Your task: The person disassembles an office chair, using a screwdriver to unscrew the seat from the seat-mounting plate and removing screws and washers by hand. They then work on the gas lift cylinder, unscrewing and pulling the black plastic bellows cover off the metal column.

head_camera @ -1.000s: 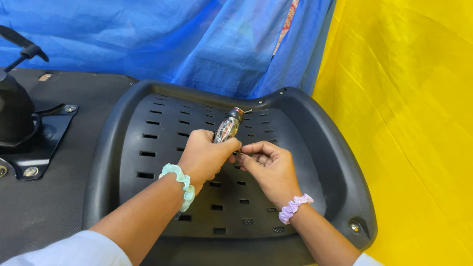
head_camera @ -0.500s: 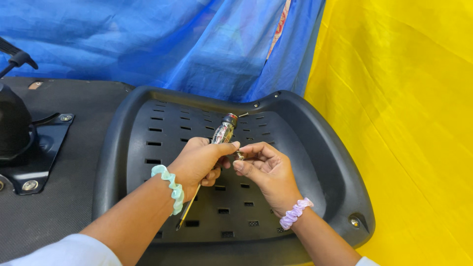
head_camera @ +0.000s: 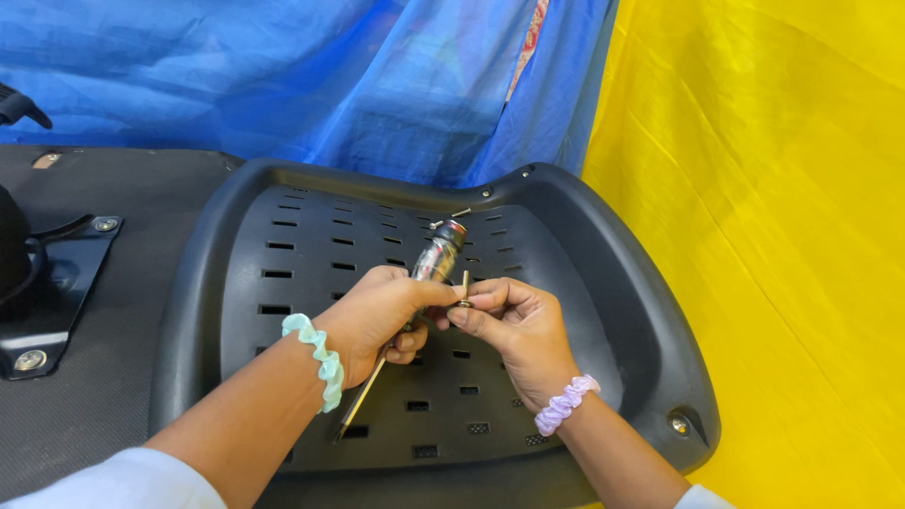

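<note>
A black slotted plastic chair shell [head_camera: 283, 236] lies flat before me. Over its middle, my left hand [head_camera: 377, 316] grips a screwdriver [head_camera: 436, 256] with a clear handle pointing up and away; its thin shaft runs down under my wrist. My right hand [head_camera: 509, 325] pinches a small brass-coloured screw [head_camera: 465, 287] upright between thumb and fingers, right beside the screwdriver handle. A mint scrunchie sits on my left wrist and a lilac one on my right wrist.
A black metal bracket with bolts [head_camera: 57, 283] lies on the dark mat [head_camera: 113, 188] at the left. Blue tarp [head_camera: 283, 85] hangs behind and yellow tarp [head_camera: 782, 236] fills the right side. A couple of small screws [head_camera: 448, 219] rest near the shell's far rim.
Both hands stay together over the shell. The right fingers have turned the screw so it stands upright beside the handle. My view has drifted a little left.
</note>
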